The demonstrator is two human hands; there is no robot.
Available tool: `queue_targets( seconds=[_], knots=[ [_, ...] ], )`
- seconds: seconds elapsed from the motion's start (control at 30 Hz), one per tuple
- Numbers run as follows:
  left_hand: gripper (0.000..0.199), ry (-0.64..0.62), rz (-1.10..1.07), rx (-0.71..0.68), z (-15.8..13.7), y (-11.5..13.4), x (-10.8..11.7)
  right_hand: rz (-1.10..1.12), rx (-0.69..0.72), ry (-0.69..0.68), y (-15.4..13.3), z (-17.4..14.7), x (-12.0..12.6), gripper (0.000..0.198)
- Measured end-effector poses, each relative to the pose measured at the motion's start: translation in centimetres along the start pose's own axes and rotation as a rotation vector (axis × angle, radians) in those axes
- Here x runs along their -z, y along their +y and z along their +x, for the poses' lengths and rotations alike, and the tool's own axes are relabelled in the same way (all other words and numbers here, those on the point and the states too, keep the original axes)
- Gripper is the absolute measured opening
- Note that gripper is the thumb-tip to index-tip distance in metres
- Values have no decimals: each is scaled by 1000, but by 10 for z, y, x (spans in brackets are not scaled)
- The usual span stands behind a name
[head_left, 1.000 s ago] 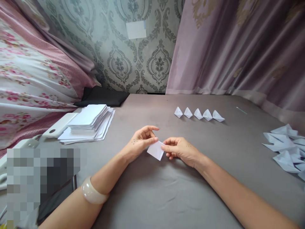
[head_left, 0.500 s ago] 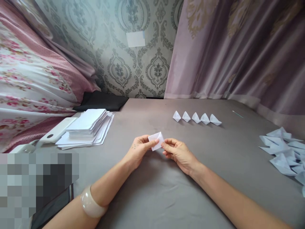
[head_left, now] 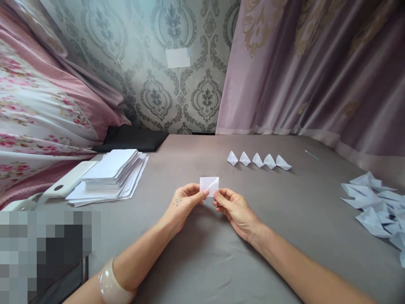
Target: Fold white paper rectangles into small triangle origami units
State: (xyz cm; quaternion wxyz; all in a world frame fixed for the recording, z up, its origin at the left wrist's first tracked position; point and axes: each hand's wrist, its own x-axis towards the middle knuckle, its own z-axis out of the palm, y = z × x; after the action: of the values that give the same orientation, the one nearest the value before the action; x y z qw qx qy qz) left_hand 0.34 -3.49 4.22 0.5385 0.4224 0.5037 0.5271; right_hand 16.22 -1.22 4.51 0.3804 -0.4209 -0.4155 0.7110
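A small folded square of white paper (head_left: 209,185) is held up between my two hands, with a diagonal crease line across its face. My left hand (head_left: 186,202) pinches its lower left corner between thumb and fingers. At the lower right corner, my right hand (head_left: 232,207) grips it the same way. Beyond the hands, a row of several small folded paper shapes (head_left: 257,160) stands on the grey cloth surface (head_left: 196,249). The back of the folded paper is hidden from me.
On the left lies a stack of white paper sheets (head_left: 109,164), beside a white device (head_left: 68,179) and a black folded item (head_left: 133,137). A pile of folded paper boats (head_left: 373,207) is at the right edge. A thin stick (head_left: 311,155) lies far right.
The folded paper has turned from a tilted position to level, and my right hand now grips its lower right corner. The whole view has shifted slightly.
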Motion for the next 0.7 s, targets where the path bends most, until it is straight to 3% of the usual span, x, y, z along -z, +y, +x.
queue_targets(
  seconds=[0.1, 0.17, 0.27, 0.37, 0.5, 0.7],
  knots=[
    [24, 24, 117, -34, 0, 2, 2, -210, 67, -36, -1, 3, 5, 34],
    [22, 59, 269, -126, 1, 3, 4, -450, 260, 53, -3, 7, 10, 33],
    [17, 113, 587, -398, 3, 2, 9, -778, 633, 151, -5, 10, 16, 30],
    [16, 65, 894, -678, 5, -3, 13, -1059, 868, 119, -4, 10, 21, 16],
    [23, -62, 1237, -887, 5, -5, 16, -1417, 993, 122, -2, 7, 24, 23],
    [28, -148, 1482, -917, 7, -6, 15, -1716, 1038, 87, 2, 7, 23, 25]
  ],
)
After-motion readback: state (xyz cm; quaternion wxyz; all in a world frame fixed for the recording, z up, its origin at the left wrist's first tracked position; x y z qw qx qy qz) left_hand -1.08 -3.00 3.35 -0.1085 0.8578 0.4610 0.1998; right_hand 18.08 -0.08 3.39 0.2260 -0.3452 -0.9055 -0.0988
